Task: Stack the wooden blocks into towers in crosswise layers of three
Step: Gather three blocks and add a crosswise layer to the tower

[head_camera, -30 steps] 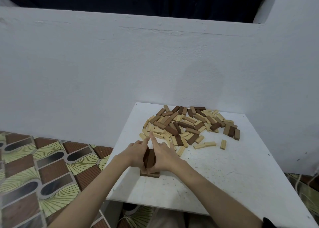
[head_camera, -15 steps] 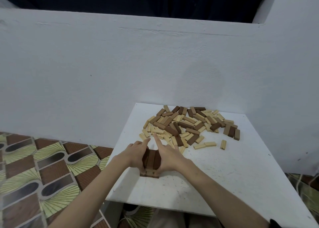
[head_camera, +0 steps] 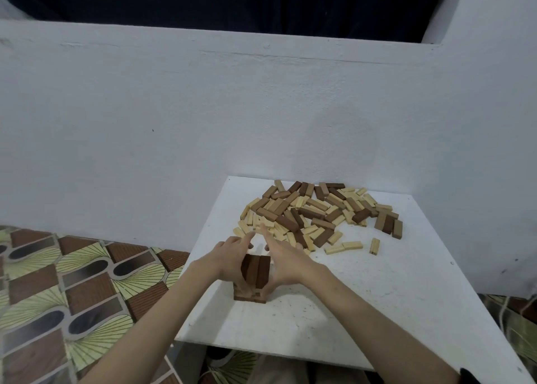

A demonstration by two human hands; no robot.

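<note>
A small tower of dark brown blocks stands near the left front of the white table. Its top layer is three dark blocks side by side, lying crosswise over the layer beneath. My left hand presses flat against the tower's left side, and my right hand presses against its right side. Both hands have straight fingers pointing away from me, and they hide most of the tower's side faces. Behind them lies a loose pile of light and dark wooden blocks.
A white wall rises directly behind the table. Two stray light blocks and one small block lie right of the pile. The patterned floor drops away left of the table edge.
The hands have drawn slightly apart, so the three dark top blocks now show fully between them. The tower has not moved.
</note>
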